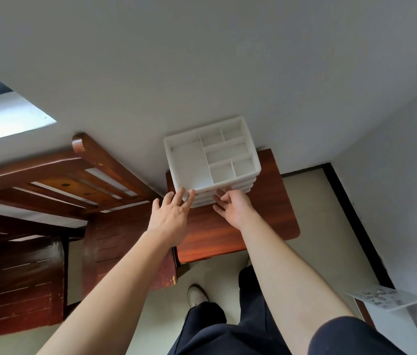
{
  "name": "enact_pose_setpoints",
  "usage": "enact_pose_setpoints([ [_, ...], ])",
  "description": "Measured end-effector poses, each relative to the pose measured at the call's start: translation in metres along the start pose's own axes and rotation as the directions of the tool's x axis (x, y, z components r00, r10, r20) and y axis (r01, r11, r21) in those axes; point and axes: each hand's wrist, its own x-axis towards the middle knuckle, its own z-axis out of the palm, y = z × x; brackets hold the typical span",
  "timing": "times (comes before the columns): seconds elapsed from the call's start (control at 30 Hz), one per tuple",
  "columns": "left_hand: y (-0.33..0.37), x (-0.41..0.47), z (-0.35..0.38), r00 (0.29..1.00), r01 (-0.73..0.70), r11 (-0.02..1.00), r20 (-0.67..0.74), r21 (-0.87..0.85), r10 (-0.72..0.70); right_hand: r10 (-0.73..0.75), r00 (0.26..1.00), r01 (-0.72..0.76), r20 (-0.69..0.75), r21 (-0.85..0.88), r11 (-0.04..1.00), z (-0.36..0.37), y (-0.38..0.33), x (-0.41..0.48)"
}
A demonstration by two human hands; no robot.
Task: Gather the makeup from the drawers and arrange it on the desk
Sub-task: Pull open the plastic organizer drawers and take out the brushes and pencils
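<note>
A white plastic organizer [189, 160] with a divided top tray and stacked drawers below stands on a small reddish wooden desk [274, 211] against the wall. All its top compartments hold nothing. My left hand [172, 213] lies with fingers spread against the organizer's front left corner, fingertips touching the drawer fronts. My right hand [233, 204] is at the front right of the drawers, fingers curled at a drawer front; whether they grip a handle is hidden. No makeup is in view.
A dark wooden bed frame [74, 180] stands to the left, its footboard close to the desk. A white shelf [391, 301] with small printed pictures juts from the right wall. My legs and a shoe [197, 295] are on the pale floor below.
</note>
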Motion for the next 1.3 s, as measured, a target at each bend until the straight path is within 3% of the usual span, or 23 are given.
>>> enact_pose_setpoints([
  [0.2, -0.001, 0.0, 0.001, 1.0, 0.004, 1.0, -0.001, -0.009, -0.004, -0.004, 1.0, 0.001, -0.029, -0.081, 0.997, 0.002, -0.001, 0.007],
  [0.53, -0.003, 0.003, 0.0, 1.0, 0.008, 0.999, -0.022, -0.04, -0.009, 0.067, 0.995, -0.068, -0.075, -0.018, 0.998, -0.033, 0.054, 0.001],
  [0.73, -0.002, 0.0, 0.0, 0.999, 0.007, 0.998, -0.031, -0.068, -0.009, -0.126, 0.991, 0.129, -0.041, 0.104, 0.986, -0.023, 0.031, -0.01],
  [0.93, -0.001, 0.002, 0.0, 1.0, 0.017, 0.998, -0.018, -0.054, -0.018, -0.187, 0.973, 0.16, -0.133, -0.193, 0.968, -0.011, 0.002, -0.004],
  [1.1, -0.002, 0.003, 0.005, 0.999, 0.013, 0.999, -0.034, -0.042, -0.015, -0.127, 0.957, 0.101, -0.262, -0.111, 0.989, -0.038, 0.026, -0.027],
  [1.3, -0.002, 0.002, 0.011, 0.999, 0.009, 0.999, -0.039, -0.047, -0.01, -0.098, 0.971, 0.088, -0.22, -0.054, 0.995, -0.06, 0.052, -0.05],
])
